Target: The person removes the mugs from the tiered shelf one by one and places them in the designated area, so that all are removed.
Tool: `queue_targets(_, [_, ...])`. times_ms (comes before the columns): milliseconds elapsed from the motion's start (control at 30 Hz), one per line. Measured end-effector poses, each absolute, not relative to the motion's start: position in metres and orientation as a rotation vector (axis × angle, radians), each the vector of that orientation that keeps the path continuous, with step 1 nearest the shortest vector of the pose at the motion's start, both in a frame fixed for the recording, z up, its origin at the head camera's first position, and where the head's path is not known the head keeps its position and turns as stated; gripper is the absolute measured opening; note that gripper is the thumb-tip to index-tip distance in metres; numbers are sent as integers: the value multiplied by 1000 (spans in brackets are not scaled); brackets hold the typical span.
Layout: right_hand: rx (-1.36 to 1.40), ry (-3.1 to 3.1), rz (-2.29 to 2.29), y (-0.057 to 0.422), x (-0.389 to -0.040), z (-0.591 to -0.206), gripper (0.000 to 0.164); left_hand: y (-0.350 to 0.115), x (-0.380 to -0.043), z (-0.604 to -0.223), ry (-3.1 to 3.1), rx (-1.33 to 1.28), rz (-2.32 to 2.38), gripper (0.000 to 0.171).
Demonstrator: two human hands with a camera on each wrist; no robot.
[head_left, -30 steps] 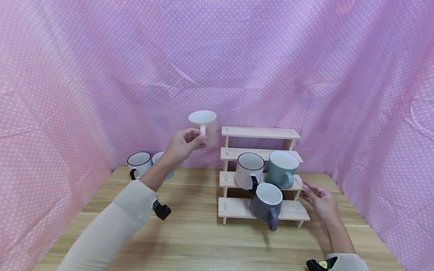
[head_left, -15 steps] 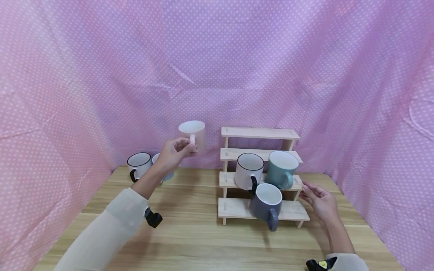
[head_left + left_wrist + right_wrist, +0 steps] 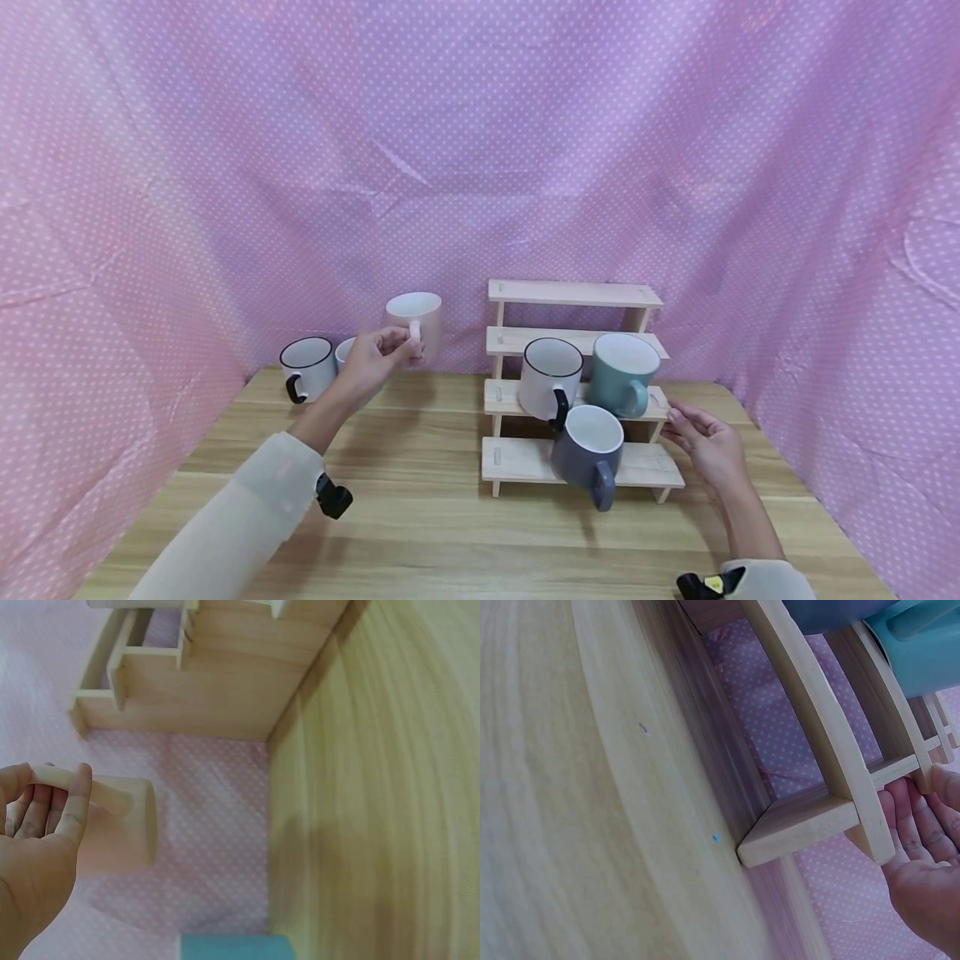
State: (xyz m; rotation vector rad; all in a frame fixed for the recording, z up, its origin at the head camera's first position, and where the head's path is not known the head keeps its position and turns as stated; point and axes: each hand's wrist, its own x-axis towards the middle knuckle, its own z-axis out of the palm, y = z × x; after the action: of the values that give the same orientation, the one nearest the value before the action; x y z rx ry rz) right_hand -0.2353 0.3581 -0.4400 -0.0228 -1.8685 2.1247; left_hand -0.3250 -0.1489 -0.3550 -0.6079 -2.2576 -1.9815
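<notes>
My left hand [image 3: 372, 360] pinches the handle of a pale pink mug [image 3: 426, 327], held upright in the air left of the stepped wooden rack [image 3: 575, 293]. In the left wrist view the thumb and fingers close round that handle above the mug's pink side [image 3: 124, 836]. At the rack's right end, my right hand [image 3: 712, 450] grips the edge of the second step from the bottom, thumb on top and fingers beneath, as the right wrist view shows. On that step stand a white mug with a black rim [image 3: 546, 387] and a teal mug [image 3: 617, 387]. A dark grey mug [image 3: 585, 454] sits on the lowest step.
At the table's back left stands another black-rimmed white mug [image 3: 309, 371]. Beside it a white and blue mug [image 3: 345, 350] is partly hidden by my left hand. Pink dotted cloth [image 3: 465, 150] hangs behind the wooden table [image 3: 420, 533].
The left hand has carried the pink mug down and to the left, away from the rack's upper steps. The right hand and the mugs on the rack stay put.
</notes>
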Motion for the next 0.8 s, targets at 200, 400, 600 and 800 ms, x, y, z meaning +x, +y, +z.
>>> queue_targets(200, [-32, -1876, 2126, 358, -235, -438, 32, -157, -330, -375, -2320, -565, -1935, 31])
queue_targets(400, [-38, -1886, 2115, 358, -235, -438, 34, -167, -336, -396, -2377, -528, -1882, 30])
queue_targets(600, [-29, -1880, 2124, 359, -235, -440, 34, -176, -340, -417, -2446, -463, -1830, 29])
queue_targets(800, [-35, -1884, 2127, 360, -235, -442, 34, -182, -344, -432, -2467, -442, -1836, 28])
